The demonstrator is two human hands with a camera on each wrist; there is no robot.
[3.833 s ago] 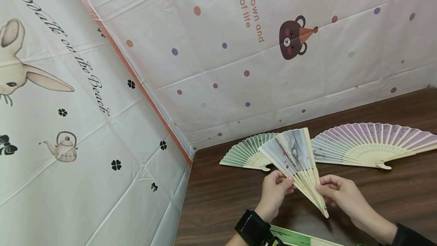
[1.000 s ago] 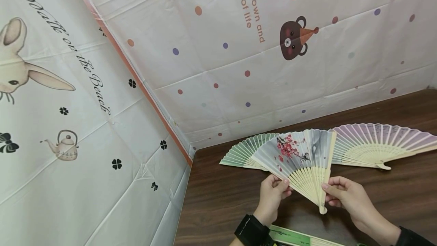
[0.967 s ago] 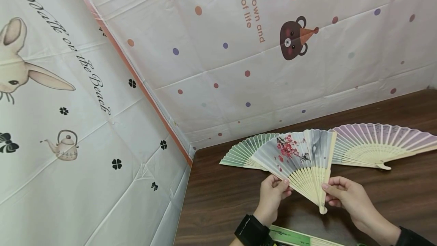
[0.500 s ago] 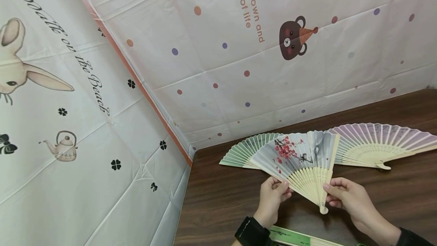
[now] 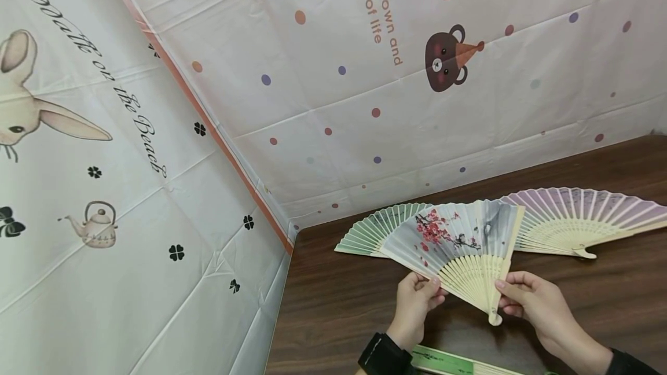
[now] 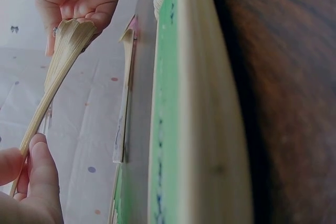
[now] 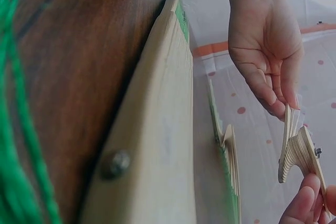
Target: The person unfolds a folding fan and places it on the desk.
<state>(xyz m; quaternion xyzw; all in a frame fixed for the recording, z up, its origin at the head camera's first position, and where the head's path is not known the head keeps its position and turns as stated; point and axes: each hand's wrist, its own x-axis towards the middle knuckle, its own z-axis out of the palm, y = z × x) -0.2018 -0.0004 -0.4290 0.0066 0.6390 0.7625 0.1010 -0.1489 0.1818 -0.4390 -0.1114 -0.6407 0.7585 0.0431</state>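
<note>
Head view: the gray fan (image 5: 453, 239) is spread a little wider than a second ago, so its opening seems well along, though pleats toward the right look bunched. Left hand (image 5: 413, 308) and right hand (image 5: 542, 302) pinch its opposite edges, holding it above the surface (image 5: 323, 305). Red blossoms decorate its leaf, above pale slats. The wrist views show it nearly edge-on, so the exact spread is hard to judge.

Left-wrist band (image 5: 387, 355) wide, black, faintly pale-stitched; right-wrist cuff (image 5: 625, 363) black, partly out of frame.
</note>
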